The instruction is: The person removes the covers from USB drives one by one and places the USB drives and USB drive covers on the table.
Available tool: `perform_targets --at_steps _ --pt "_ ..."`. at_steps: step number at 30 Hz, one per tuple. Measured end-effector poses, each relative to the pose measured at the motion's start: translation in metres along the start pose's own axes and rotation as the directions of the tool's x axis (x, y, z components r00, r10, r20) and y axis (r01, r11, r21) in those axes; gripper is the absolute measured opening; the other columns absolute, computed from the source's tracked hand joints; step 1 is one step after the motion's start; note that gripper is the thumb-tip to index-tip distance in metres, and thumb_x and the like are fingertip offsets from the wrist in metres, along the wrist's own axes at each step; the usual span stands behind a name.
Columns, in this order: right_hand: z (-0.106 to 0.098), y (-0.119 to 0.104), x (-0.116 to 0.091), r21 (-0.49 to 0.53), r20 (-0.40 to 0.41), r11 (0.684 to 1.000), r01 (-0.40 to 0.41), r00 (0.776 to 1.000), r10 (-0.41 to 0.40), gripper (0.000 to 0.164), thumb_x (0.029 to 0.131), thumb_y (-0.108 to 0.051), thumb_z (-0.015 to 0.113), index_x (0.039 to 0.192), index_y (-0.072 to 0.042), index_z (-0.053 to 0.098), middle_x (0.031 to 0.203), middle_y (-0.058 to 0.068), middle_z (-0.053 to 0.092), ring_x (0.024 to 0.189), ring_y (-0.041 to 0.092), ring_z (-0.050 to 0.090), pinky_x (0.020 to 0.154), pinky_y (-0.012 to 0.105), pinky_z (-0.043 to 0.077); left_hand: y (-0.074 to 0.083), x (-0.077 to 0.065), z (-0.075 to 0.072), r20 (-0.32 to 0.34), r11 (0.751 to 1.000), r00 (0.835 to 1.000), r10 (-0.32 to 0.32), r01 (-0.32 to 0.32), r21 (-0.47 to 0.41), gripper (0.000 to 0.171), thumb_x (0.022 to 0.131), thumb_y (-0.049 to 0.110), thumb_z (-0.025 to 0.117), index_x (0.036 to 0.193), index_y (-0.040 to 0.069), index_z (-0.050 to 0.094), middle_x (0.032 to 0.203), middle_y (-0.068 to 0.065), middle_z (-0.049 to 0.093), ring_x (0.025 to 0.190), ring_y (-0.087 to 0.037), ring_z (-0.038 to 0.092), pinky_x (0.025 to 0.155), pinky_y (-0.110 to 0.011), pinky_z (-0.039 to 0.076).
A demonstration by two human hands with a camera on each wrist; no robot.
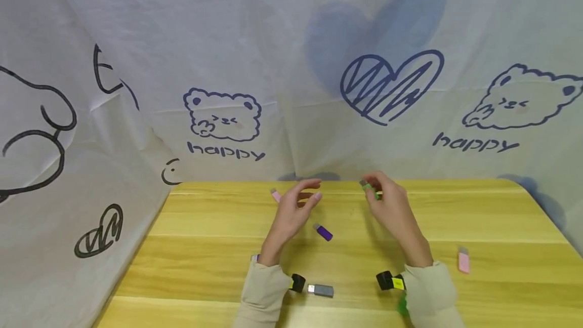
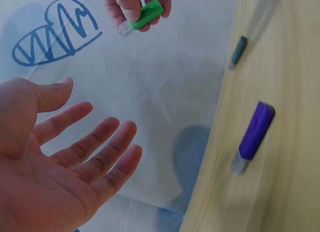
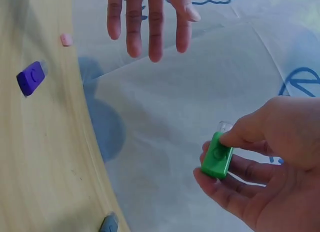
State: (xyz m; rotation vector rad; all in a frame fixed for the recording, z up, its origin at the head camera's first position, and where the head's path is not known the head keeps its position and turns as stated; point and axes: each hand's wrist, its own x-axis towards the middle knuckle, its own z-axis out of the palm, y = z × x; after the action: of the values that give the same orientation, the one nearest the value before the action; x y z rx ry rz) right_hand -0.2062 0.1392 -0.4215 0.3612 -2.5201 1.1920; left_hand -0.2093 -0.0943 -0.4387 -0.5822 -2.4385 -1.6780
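My right hand [image 1: 392, 207] pinches a green USB stick [image 3: 217, 161] between thumb and fingers, raised above the far part of the table. Its metal plug [image 2: 125, 28] sticks out past the fingers. Opposite it, my left hand [image 1: 293, 211] hovers with fingers extended and thumb apart, holding nothing; its palm [image 2: 45, 187] is bare in the left wrist view. A purple USB stick [image 1: 324, 232] lies on the table between the two hands, nearer the left. Just behind the left hand, a pink USB stick [image 1: 275, 195] is partly covered by it.
On the wooden table [image 1: 191, 247] lie a grey USB stick [image 1: 321, 290] near the left cuff and another pink one [image 1: 463, 261] at right. A green object [image 1: 403, 304] shows beside the right sleeve. A printed white cloth [image 1: 300, 135] hangs behind the far edge.
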Motion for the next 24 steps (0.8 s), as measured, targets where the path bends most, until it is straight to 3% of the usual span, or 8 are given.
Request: perform_targets --at_steps 4,8,13,17,24 --pt "-0.004 0.001 -0.001 0.064 -0.019 0.998 0.000 1.000 0.002 0.020 0.094 -0.004 0.054 0.114 -0.004 0.057 0.102 0.010 0.063 0.091 0.022 0.060 0.072 0.036 0.056 0.025 -0.002 -0.002 0.015 1.000 1.000 0.004 -0.003 -0.031 0.035 0.097 0.016 0.055 0.130 0.004 0.054 0.126 -0.015 0.057 0.108 -0.029 0.059 0.089 -0.044 0.050" --pt "-0.004 0.000 0.000 0.141 -0.025 0.990 -0.018 0.999 0.022 0.020 0.094 -0.003 0.054 0.114 -0.004 0.058 0.107 0.011 0.062 0.096 0.025 0.060 0.075 0.033 0.056 0.042 -0.003 -0.004 -0.011 0.999 1.000 -0.001 0.000 -0.047 0.032 0.097 0.012 0.054 0.127 0.001 0.055 0.123 -0.020 0.057 0.108 -0.033 0.058 0.090 -0.048 0.049" --pt "-0.001 -0.009 -0.001 0.278 0.017 0.958 -0.065 0.998 0.063 0.024 0.092 0.000 0.058 0.116 -0.004 0.058 0.111 0.014 0.060 0.100 0.027 0.060 0.078 0.024 0.054 0.045 -0.002 -0.002 -0.028 0.997 1.000 0.009 -0.011 -0.073 0.030 0.097 0.010 0.054 0.124 -0.002 0.056 0.120 -0.022 0.059 0.105 -0.033 0.060 0.088 -0.044 0.051" --pt "-0.004 -0.029 -0.003 0.367 0.054 0.926 -0.092 0.996 0.078 0.024 0.090 0.001 0.060 0.114 0.002 0.061 0.112 0.019 0.060 0.100 0.032 0.060 0.076 0.021 0.054 0.043 0.000 0.001 -0.023 0.988 1.000 0.019 -0.023 -0.155 0.028 0.097 0.008 0.054 0.121 -0.005 0.057 0.118 -0.022 0.059 0.101 -0.034 0.061 0.084 -0.037 0.054" --pt "-0.004 -0.059 -0.009 0.353 0.103 0.931 -0.098 0.992 0.066 0.022 0.088 0.005 0.061 0.110 0.008 0.063 0.108 0.024 0.062 0.098 0.037 0.062 0.077 0.029 0.056 0.037 0.002 0.008 -0.067 0.959 0.997 0.039 -0.056 -0.278 0.023 0.094 0.004 0.057 0.113 -0.009 0.060 0.112 -0.025 0.061 0.099 -0.042 0.060 0.080 -0.040 0.055"
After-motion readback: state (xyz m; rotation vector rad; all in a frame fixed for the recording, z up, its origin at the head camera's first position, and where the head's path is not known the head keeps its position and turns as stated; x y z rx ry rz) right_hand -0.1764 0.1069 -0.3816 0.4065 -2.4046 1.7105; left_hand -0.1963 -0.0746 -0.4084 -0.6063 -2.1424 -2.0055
